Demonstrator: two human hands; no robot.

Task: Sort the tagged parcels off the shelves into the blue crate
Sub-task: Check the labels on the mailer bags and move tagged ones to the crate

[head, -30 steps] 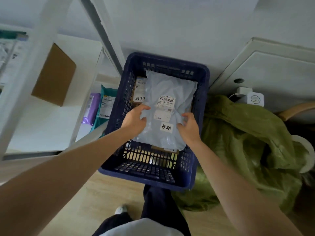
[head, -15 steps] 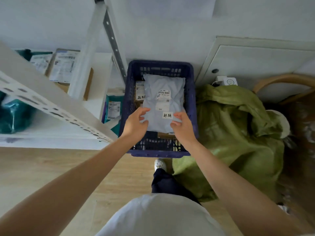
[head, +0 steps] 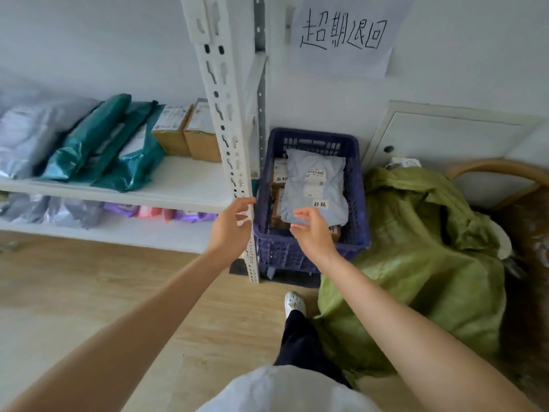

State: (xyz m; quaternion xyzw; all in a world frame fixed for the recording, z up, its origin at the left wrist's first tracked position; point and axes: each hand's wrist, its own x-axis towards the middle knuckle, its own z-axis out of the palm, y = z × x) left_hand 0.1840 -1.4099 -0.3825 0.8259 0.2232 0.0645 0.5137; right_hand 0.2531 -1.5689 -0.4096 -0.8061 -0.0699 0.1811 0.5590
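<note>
A blue crate (head: 355, 185) stands on the floor against the wall, right of the white shelf post. A grey tagged mailer (head: 319, 185) lies on top inside it, over brown tagged boxes (head: 279, 173). My left hand (head: 230, 227) hovers open in front of the shelf post, left of the crate. My right hand (head: 312, 230) is open over the crate's near edge, just short of the mailer, holding nothing. On the shelf to the left lean teal mailers (head: 118, 147), grey mailers (head: 32, 132) and two cardboard boxes (head: 190, 129).
The white shelving (head: 184, 185) has a lower shelf with grey, purple and pink parcels (head: 124, 209). A green sack (head: 421, 248) slumps right of the crate. A handwritten paper sign (head: 341, 34) hangs on the wall. Wooden floor (head: 74, 292) lies in front; my leg and shoe (head: 294, 304) are below.
Both hands let go of the grey mailer, which now lies in the crate, and pulled back toward me. My head rose, bringing the shelves and wall sign into view.
</note>
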